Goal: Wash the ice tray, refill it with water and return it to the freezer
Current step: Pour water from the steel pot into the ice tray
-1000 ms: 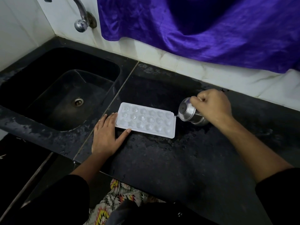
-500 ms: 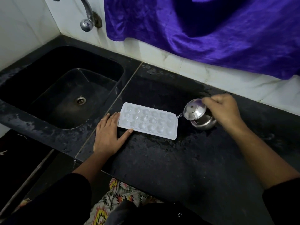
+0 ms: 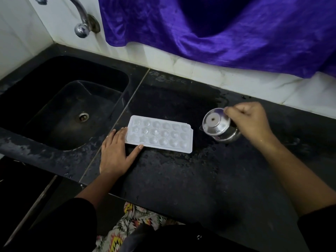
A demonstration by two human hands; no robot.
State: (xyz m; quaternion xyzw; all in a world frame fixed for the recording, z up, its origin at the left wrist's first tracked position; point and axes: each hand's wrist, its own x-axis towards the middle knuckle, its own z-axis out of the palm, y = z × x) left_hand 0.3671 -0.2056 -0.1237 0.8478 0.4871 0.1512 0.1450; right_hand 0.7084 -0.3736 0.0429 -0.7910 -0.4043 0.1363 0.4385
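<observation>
The left hand (image 3: 116,153) lies flat, palm down, at the near-left corner of the ice tray (image 3: 160,133), fingers (image 3: 118,135) together along its left end and thumb stretched along its near edge. The left forearm runs back to a dark sleeve. The right hand (image 3: 249,122), to the right of the ice tray, is curled in a loose fist, knuckles up, forearm angled back and right.

A home kitchen: black stone sink (image 3: 54,110), wall tap (image 3: 81,24), counter (image 3: 181,179).
</observation>
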